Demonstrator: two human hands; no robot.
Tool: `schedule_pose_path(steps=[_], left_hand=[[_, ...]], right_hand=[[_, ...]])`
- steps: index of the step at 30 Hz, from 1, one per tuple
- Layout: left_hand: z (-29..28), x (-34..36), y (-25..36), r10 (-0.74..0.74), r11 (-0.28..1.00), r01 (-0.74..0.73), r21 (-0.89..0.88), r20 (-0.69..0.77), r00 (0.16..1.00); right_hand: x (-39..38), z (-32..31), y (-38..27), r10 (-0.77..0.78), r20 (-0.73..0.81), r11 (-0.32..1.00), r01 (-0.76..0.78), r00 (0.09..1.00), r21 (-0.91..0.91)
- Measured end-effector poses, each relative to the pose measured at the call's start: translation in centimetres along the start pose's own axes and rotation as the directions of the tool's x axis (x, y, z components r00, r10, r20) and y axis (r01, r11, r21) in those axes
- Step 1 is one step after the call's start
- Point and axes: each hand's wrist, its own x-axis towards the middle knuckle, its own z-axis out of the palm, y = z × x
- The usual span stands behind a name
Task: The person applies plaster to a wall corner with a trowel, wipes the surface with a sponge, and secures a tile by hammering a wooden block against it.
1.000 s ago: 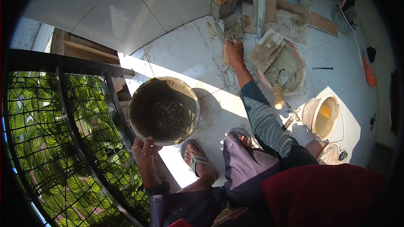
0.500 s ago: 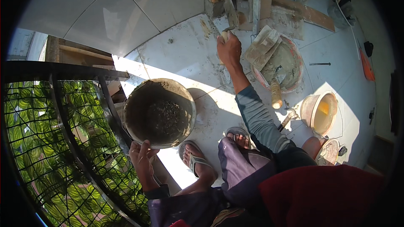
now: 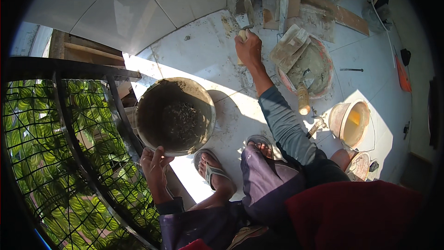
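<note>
At the left, my left hand (image 3: 156,169) grips the near rim of a dark, mortar-caked bucket (image 3: 150,111), thumb over the edge. Dry-looking grey residue coats the bucket's inside; it sits on the tiled floor. My right hand (image 3: 250,51) is closed round the light handle of a trowel (image 3: 249,11), reaching forward. The trowel's blade points away from me, near the wall corner and a wooden post. Beside my right forearm stands a round basin (image 3: 330,78) of wet grey mortar. A flat metal blade (image 3: 289,51) lies across its edge, and a wooden-handled tool (image 3: 303,99) rests in it.
A small bucket (image 3: 341,122) with yellowish contents stands at the right, near a hammer-like tool (image 3: 316,127). Boards (image 3: 342,14) lean and lie at the back. A metal rod (image 3: 351,70) lies on the floor. A black mesh railing (image 3: 69,67) borders the left side.
The trowel's blade has turned and now looks narrower, nearer edge-on. My right hand has shifted slightly left and back toward me. My left hand keeps its grip on the bucket's rim.
</note>
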Motion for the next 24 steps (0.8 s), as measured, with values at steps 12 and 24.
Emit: schedule_pose_path(steps=[12,24], left_hand=[[-0.6,-0.1,0.2,-0.006,1.000,0.007,-0.011,0.044,0.999],[-1.3,0.3,-0.8,-0.006,0.999,0.007,-0.032,0.033,0.999]], right_hand=[[-2.1,1.3,4.6,0.506,0.318,0.371,-0.535,0.802,0.759],[-0.2,1.2,5.2,0.456,0.455,0.386,-0.631,0.765,0.673]])
